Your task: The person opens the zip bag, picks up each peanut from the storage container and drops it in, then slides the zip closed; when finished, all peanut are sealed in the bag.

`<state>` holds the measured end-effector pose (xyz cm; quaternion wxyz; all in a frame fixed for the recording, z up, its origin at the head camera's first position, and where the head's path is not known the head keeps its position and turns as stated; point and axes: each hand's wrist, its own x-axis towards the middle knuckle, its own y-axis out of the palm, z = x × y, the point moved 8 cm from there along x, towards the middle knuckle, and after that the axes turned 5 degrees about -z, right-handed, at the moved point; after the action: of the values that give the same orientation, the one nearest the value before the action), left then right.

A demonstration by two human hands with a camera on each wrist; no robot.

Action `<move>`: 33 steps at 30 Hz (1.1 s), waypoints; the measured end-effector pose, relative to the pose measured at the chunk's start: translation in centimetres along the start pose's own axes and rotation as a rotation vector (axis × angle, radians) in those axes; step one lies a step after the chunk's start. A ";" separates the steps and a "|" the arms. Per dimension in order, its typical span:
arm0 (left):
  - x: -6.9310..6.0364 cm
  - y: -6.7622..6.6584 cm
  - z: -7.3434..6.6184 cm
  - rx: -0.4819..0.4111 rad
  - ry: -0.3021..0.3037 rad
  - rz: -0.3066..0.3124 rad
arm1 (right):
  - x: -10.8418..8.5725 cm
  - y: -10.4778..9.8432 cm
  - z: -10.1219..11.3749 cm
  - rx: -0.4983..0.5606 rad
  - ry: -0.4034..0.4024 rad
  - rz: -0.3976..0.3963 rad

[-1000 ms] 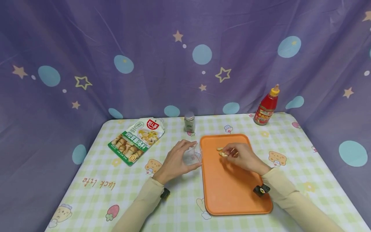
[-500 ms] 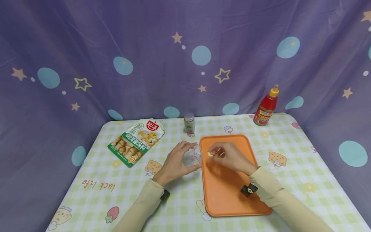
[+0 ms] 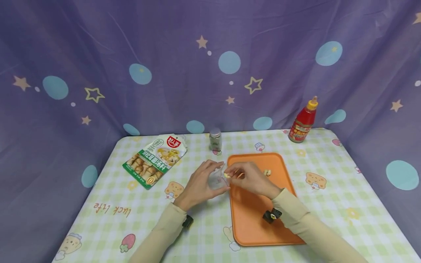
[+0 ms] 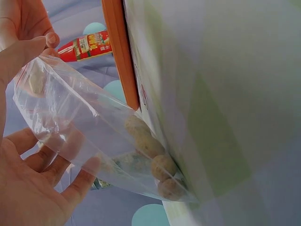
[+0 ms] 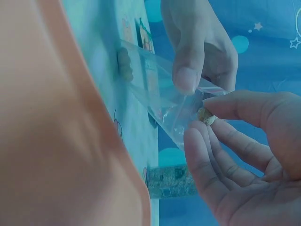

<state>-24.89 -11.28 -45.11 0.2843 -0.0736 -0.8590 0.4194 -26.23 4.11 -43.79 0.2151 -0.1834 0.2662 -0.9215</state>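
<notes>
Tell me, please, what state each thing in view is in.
Clear bag, gripped by the left hand, mouth open, peanuts inside
Held peanut, pinched by the right hand
Tray peanuts, lying loose
Orange tray, flat
Jar, upright, capped
Red bottle, upright, capped
Packet, lying flat
Tablecloth, spread
Curtain, hanging

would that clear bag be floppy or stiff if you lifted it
The clear bag is probably floppy: its film looks thin and creased. It would likely hang closed end down, since peanuts gather there. Its mouth may sag without the left hand, whose thumb and fingers spread it.
</notes>
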 end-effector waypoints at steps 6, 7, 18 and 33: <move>0.0 0.0 0.0 0.004 -0.002 0.000 | 0.2 0.4 0.1 0.011 -0.024 -0.004; 0.0 0.1 0.1 0.005 -0.005 0.003 | 0.2 0.4 0.1 0.009 -0.026 -0.006; 0.0 0.1 0.0 0.009 0.016 -0.003 | 0.1 0.3 -0.1 0.018 -0.013 -0.004; 0.0 -0.1 0.0 0.010 0.016 -0.004 | -1.1 -1.8 -2.4 -0.020 0.045 -0.044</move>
<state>-24.83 -11.34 -45.03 0.2925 -0.0736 -0.8547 0.4225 -26.97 7.00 -44.89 0.1869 -0.1706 0.2763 -0.9272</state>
